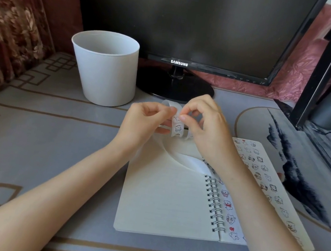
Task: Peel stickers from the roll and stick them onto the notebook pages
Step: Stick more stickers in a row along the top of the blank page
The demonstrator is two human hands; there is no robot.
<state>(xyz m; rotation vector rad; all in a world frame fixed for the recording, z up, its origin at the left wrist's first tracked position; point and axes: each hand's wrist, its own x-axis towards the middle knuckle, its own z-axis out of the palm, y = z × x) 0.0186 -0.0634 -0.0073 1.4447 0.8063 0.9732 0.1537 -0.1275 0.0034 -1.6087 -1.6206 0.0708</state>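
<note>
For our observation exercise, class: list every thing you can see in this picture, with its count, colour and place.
sticker strip: one, white with small cartoon prints, held up between both hands above the notebook
notebook: one, white pages, spiral-bound, lying open on the table; right page covered in stickers
bucket: one, white, standing at the back left of the table
monitor: one, black, screen off, behind the hands
table cover: one, grey with brown line pattern
mat: one, grey with dark ink picture, right of the notebook
left hand: one, pinching the strip
right hand: one, pinching the strip
</note>
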